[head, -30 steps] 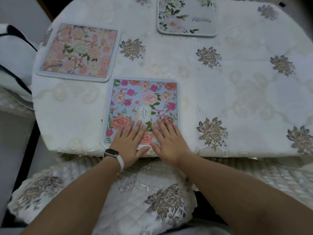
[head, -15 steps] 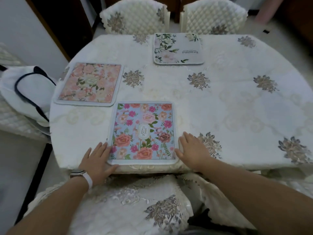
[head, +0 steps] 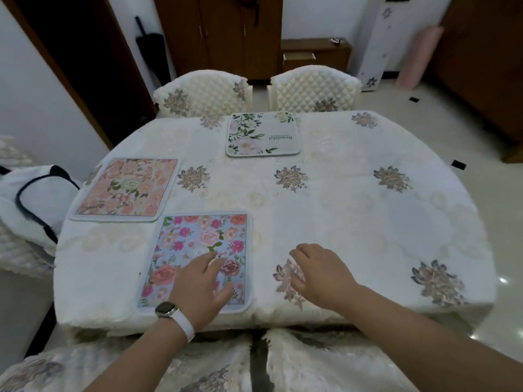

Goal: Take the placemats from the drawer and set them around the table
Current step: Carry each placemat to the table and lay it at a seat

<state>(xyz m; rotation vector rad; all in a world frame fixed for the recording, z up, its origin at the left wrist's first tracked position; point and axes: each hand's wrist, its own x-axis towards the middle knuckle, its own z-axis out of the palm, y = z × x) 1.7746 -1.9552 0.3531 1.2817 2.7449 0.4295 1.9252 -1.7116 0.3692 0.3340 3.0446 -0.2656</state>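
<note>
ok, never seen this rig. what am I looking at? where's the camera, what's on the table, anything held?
No robot: these are a person's two bare hands, filmed by one wide-angle camera on their head, looking forward and down. The table holds three placemats: a blue mat at the near edge, a pink mat left of it and further back, a white mat at the far side. The left hand is over the blue mat, fingers relaxed; the right hand is over the table beside it. Neither holds anything.
</note>
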